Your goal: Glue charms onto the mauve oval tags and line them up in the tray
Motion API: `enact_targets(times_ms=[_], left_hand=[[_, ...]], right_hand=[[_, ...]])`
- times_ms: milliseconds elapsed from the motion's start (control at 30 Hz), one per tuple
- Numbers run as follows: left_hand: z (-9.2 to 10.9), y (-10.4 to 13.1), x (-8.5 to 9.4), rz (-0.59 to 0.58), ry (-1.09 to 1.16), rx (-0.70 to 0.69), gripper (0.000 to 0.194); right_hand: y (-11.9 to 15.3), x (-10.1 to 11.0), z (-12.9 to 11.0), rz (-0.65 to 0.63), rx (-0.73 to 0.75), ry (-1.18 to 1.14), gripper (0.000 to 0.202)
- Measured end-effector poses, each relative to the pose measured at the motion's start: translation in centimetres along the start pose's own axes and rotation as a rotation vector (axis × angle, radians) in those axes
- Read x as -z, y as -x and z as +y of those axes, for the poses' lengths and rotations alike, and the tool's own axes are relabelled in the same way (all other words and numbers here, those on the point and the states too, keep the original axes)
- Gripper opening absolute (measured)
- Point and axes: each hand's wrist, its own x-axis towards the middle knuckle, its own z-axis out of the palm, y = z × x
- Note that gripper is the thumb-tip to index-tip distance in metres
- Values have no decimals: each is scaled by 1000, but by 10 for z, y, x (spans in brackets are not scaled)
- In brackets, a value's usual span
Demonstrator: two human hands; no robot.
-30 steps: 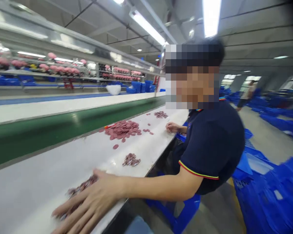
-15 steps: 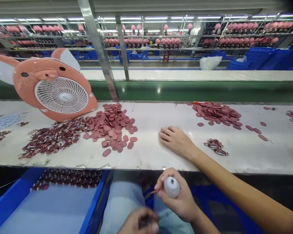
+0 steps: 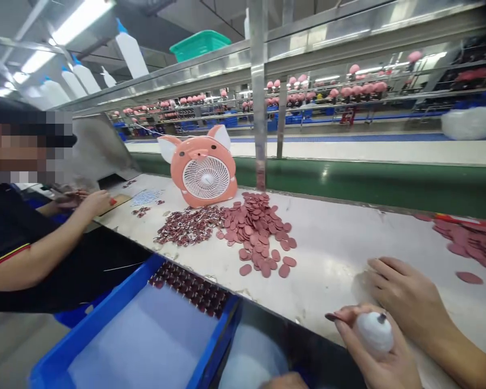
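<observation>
My right hand is closed around a small white squeeze bottle with a thin dark tip. Between its thumb and finger it also pinches a dark red oval piece. Of my left hand only a sliver shows at the bottom edge, over my leg; its fingers are hidden. Another person's hand lies palm down on the white tabletop, just behind mine. Flat red oval pieces lie heaped on the table, beside a pile of small dark red pieces with pale bits.
A pig-shaped fan stands behind the heaps. Below the table edge is a blue tray with rows of dark pieces. At left a co-worker handles something small. More red ovals lie at right. A metal post rises behind.
The view has swung left, bringing the co-worker and shelf bottles into sight. My right hand, with bottle and oval piece, appears nearer the hand on the table. My left hand has mostly left view.
</observation>
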Motion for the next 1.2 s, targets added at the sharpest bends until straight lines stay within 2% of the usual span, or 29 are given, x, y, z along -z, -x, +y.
enact_targets(times_ms=[67, 100, 133, 200, 267, 300, 333, 400, 567, 667, 800, 1033, 1200], left_hand=[[5, -1, 35, 207, -227, -141, 19], [10, -1, 60, 500, -559, -305, 20], [15, -1, 90, 715, -665, -329, 20], [27, -5, 156, 956, -765, -312, 29], [37, -12, 217, 1067, -870, -277, 39], [41, -17, 241, 1073, -926, -254, 49], [44, -23, 260, 1060, -980, -227, 59], [46, -34, 285, 1001, -1070, -172, 68], [50, -52, 308, 876, -1216, -110, 64], [56, -59, 321, 844, -1260, -110, 60], [59, -66, 335, 839, -1304, -110, 52], [59, -67, 336, 889, -1421, -133, 45], [59, -68, 334, 995, -1442, -161, 40]], right_hand=[[-4, -3, 1, 11, 13, 59, 21], [-5, -4, 1, 18, 17, 95, 21], [-5, -5, 0, 30, 14, 127, 21], [-6, -8, -2, 59, -28, 162, 21], [-8, -11, -3, 66, -87, 185, 20], [-11, -13, -2, 59, -102, 197, 19], [-15, -14, 0, 41, -108, 210, 19], [-25, -17, 3, 2, -102, 226, 19], [-57, -32, 2, -106, -169, 221, 15], [-76, -41, -2, -190, -226, 202, 15], [-95, -49, 0, -257, -286, 209, 25], [-94, -50, 2, -278, -322, 194, 25], [-92, -48, 4, -284, -341, 193, 23]])
